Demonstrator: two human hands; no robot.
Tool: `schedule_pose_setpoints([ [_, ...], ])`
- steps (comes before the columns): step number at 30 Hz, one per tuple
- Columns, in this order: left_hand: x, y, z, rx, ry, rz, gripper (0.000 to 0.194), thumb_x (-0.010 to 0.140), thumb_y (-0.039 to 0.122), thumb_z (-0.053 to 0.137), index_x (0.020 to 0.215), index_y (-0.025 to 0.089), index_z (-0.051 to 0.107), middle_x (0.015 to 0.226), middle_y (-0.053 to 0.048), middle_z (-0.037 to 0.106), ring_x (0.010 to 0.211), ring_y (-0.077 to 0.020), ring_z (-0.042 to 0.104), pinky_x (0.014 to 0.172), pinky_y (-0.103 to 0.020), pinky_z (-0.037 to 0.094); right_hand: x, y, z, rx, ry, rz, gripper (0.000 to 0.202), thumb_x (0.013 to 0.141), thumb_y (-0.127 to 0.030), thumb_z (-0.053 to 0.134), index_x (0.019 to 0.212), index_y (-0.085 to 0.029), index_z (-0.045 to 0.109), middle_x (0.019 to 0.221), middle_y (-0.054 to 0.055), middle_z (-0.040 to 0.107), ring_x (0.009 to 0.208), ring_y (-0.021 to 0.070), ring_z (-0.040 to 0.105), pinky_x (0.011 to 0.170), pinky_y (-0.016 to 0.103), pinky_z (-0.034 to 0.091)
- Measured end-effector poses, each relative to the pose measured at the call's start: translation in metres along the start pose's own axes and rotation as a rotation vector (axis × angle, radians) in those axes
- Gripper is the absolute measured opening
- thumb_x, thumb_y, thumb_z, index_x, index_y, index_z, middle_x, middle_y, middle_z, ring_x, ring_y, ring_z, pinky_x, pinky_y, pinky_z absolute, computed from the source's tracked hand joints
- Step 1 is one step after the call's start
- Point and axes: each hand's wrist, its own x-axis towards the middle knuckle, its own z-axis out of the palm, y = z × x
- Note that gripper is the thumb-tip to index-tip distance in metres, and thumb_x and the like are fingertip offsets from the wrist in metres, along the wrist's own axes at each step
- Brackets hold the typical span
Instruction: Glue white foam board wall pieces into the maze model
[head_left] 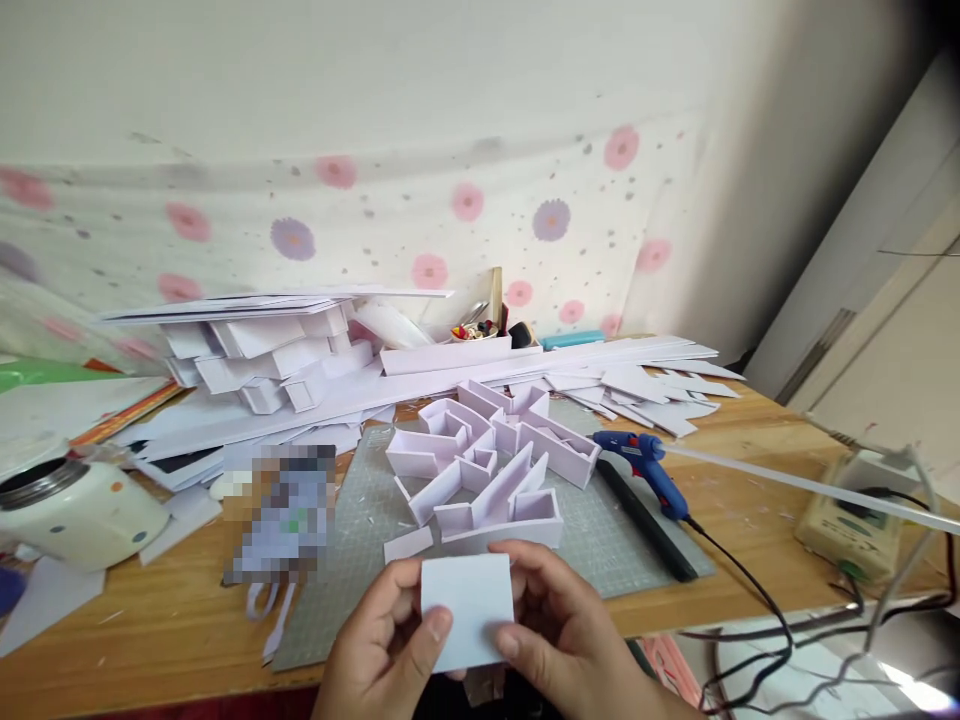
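A small white foam board piece (469,600), nearly square, is held between both hands at the front edge of the table. My left hand (390,640) grips its left side, thumb on the face. My right hand (562,630) pinches the right side, thumb near the lower corner and fingers behind. Just beyond it, several white foam board frames (480,490) with upright walls stand joined or crowded together on a grey cutting mat (337,560). A loose white strip (409,543) lies by their near left corner.
A blue glue gun (645,465) with a glue stick and cord lies right, beside a black bar (645,520). White board scraps (637,385) and stacked boxes (262,350) line the back. A pale jar (82,510) and a blurred-out object (285,515) are left; a power strip (851,515) is right.
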Motion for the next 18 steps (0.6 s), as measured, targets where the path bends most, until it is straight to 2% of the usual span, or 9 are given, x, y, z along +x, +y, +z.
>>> schedule_pose_setpoints([
  [2,0.003,-0.001,0.001,0.001,-0.022,0.004,0.037,0.078,0.044,0.069,0.104,0.019,0.062,0.091,-0.008,0.072,0.076,-0.0233,0.067,0.057,-0.029,0.056,-0.001,-0.002,0.001,0.064,0.0,0.061,0.053,0.082,-0.044,0.069,0.127,-0.027,0.046,0.079,-0.001,0.056,0.065,0.0124,0.055,0.057,0.024,0.045],
  [5,0.004,-0.002,0.002,-0.053,-0.046,0.0,0.042,0.081,0.042,0.066,0.118,0.021,0.058,0.102,-0.01,0.071,0.085,-0.0247,0.067,0.062,-0.03,0.057,-0.001,-0.009,0.002,0.09,0.097,0.113,0.051,0.082,-0.041,0.069,0.126,-0.025,0.047,0.073,-0.004,0.053,0.061,0.0104,0.054,0.058,0.024,0.044],
  [8,0.001,-0.004,0.003,-0.146,-0.07,0.019,0.053,0.083,0.037,0.065,0.132,0.025,0.048,0.112,-0.01,0.068,0.089,-0.023,0.066,0.067,-0.029,0.056,-0.002,-0.015,0.002,0.098,0.163,0.12,0.052,0.082,-0.04,0.07,0.126,-0.025,0.048,0.07,-0.005,0.053,0.06,0.0111,0.055,0.058,0.025,0.045],
  [10,-0.003,-0.004,0.003,-0.195,-0.127,0.053,0.06,0.085,0.033,0.065,0.139,0.028,0.04,0.117,-0.01,0.065,0.092,-0.0224,0.066,0.074,-0.03,0.056,-0.003,-0.017,0.003,0.097,0.177,0.117,0.052,0.081,-0.039,0.07,0.126,-0.024,0.049,0.068,-0.005,0.054,0.059,0.0118,0.056,0.057,0.026,0.046],
  [14,-0.012,-0.005,0.002,-0.269,-0.229,0.087,0.077,0.078,0.031,0.073,0.143,0.033,0.03,0.132,-0.012,0.055,0.112,-0.0276,0.06,0.089,-0.035,0.051,-0.007,-0.013,0.005,0.115,0.163,0.122,0.044,0.083,-0.035,0.069,0.122,-0.024,0.052,0.068,-0.006,0.055,0.056,0.0102,0.057,0.053,0.023,0.046],
  [18,-0.018,-0.016,-0.003,-0.177,-0.322,0.134,0.087,0.071,0.026,0.079,0.141,0.037,0.028,0.133,-0.01,0.051,0.11,-0.0265,0.06,0.091,-0.036,0.049,-0.009,-0.007,0.007,0.153,0.101,0.154,0.035,0.086,-0.036,0.067,0.116,-0.024,0.053,0.065,-0.007,0.054,0.051,0.0082,0.056,0.05,0.02,0.044],
])
